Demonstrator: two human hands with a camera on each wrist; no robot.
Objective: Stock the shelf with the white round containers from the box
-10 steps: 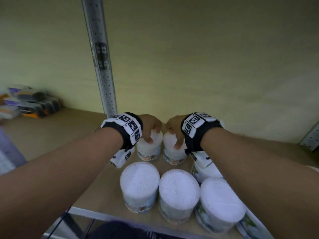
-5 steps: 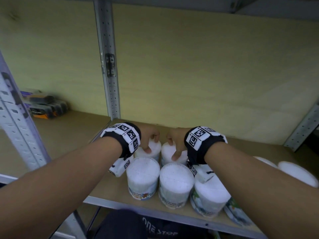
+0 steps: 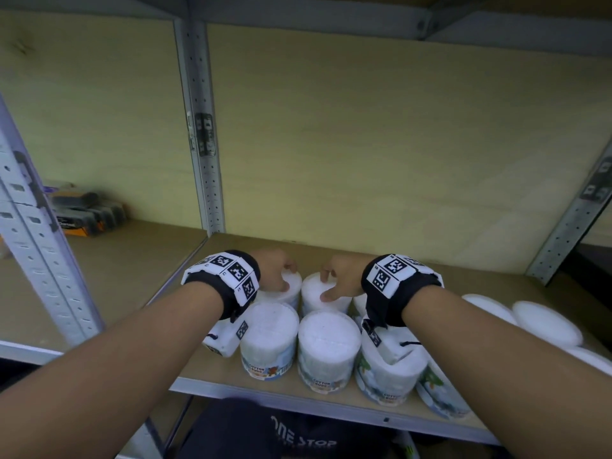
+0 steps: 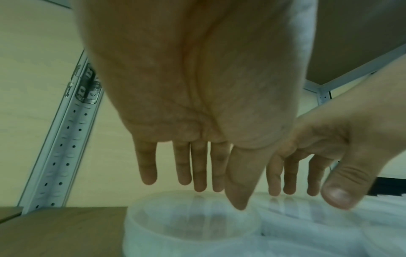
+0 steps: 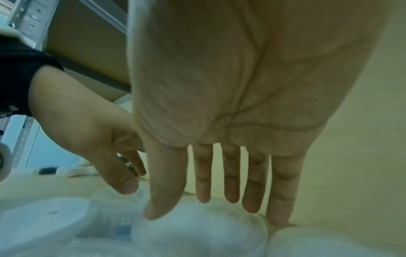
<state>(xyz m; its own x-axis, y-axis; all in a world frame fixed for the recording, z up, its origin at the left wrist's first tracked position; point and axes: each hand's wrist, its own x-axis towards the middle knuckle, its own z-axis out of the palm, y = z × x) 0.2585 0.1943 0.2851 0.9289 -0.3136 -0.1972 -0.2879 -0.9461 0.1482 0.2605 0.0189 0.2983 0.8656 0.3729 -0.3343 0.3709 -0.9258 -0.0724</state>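
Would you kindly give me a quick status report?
Left hand open, right hand open. Each over a back-row cotton bud container. Nothing in the way.

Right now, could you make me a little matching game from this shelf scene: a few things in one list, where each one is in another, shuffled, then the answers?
Things
1. left hand
2. right hand
3. dark packets
4. container labelled Cotton Buds

Places
A. far left on the next shelf bay, against the back wall
B. front row, near the shelf edge
C. over the back-row container on the right
D. over the back-row container on the left

Pairs: 1-D, 2-C, 3-A, 4-B
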